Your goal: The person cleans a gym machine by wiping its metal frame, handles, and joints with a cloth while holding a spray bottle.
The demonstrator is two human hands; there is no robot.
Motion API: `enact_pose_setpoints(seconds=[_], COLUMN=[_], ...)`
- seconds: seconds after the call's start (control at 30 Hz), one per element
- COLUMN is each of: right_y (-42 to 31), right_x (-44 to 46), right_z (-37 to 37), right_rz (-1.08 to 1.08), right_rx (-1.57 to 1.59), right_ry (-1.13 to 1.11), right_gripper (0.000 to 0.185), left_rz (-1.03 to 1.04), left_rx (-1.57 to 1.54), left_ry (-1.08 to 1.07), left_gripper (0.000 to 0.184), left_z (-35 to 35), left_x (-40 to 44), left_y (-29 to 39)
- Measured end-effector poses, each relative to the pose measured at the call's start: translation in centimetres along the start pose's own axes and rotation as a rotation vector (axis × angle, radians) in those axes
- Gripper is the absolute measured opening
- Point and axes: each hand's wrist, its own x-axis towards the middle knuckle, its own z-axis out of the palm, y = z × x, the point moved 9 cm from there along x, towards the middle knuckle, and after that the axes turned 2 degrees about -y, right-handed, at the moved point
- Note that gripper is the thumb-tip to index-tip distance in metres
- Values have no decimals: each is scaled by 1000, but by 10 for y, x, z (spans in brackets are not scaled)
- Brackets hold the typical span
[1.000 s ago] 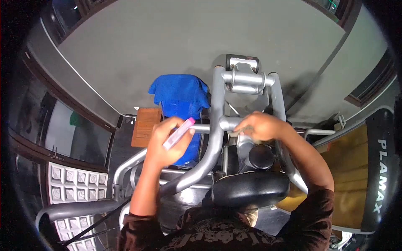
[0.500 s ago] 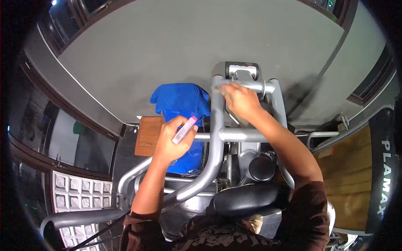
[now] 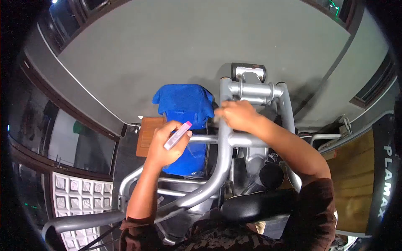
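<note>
My left hand (image 3: 164, 146) is closed around a slim translucent container (image 3: 177, 136) with a pink end, which points up and to the right. Just right of it, my right hand (image 3: 238, 115) is closed against the upright silver tube (image 3: 226, 94) of a gym machine. Its fingertips wrap the tube's left side and are slightly blurred. Whatever the right fingers may press on the tube cannot be made out. Behind the left hand, a blue towel (image 3: 184, 98) is draped over a blue, plastic-wrapped container (image 3: 184, 159).
A black padded seat (image 3: 255, 205) and a round black pad (image 3: 271, 175) lie below my right arm. The silver crossbar (image 3: 255, 89) spans the frame's top. A brown wooden board (image 3: 150, 133) stands at left. Right of the machine is a panel lettered PLAMAX (image 3: 384, 180).
My right hand has slid down the upright tube, from near its top to just above the lower crossbar. The left hand still grips the container. The view has shifted slightly.
</note>
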Motion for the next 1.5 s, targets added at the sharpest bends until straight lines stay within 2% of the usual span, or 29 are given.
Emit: enact_pose_setpoints(seconds=[0.13,0.3,0.5,0.57,0.63,0.67,0.73,0.83,0.9,0.97,1.07,1.17,1.23,1.27,1.3,1.33,1.37,1.43,1.5], right_y=[44,85,24,-21,-65,-76,-87,-65,-27,21,57,33,-8,-25,-43,-90,-107,-133,-128], right_x=[52,87,61,37,12,9,13,52,84,110,122,124,110,101,92,52,41,12,14], right_z=[-4,-9,15,23,36,52,49,55,42,17,-6,28,63,94,135,90,179,137,105], right_rz=[87,353,76,-15,-113,-96,-58,-34,46,177,319,242,157,109,46,-110,-355,-291,-224], right_rx=[-262,-286,-132,-45,-119,-147,-235,-415,-513,-526,-440,-401,-497,-525,-522,-401,-583,-423,-453], right_ry=[117,169,-65,-277,-459,-442,-544,-486,-345,-110,-44,-185,-505,-649,-814,-851,-989,-929,-859], right_gripper=[30,30,21,18,25,23,23,22,21,23,25,26,28,35,34,33,32,28,26], left_rz=[30,0,15,3,-12,-16,-14,-10,-3,0,4,-89,-112,-107,-105,-105,-102,-88,-56], left_rx=[11,39,-24,-31,-31,-26,-15,6,16,31,29,-15,-39,-38,-37,-36,-23,-4,6], left_ry=[26,9,-7,-21,-28,-31,-42,-50,-37,-38,-20,-29,-14,-18,-22,-23,-28,-30,-44], left_gripper=[14,14,14,14,14,14,14,14,14,13,13,12,13,13,13,13,13,14,15], left_z=[-5,-4,1,1,2,2,1,-3,-8,-13,-17,-17,-17,-17,-18,-20,-21,-22,-22], left_x=[-2,-8,-10,-8,-7,-6,-1,0,0,-1,2,3,5,6,6,5,3,2,2], left_y=[-4,5,-9,-12,-15,-17,-19,-19,-18,-18,-23,-36,-42,-44,-46,-49,-51,-53,-57])
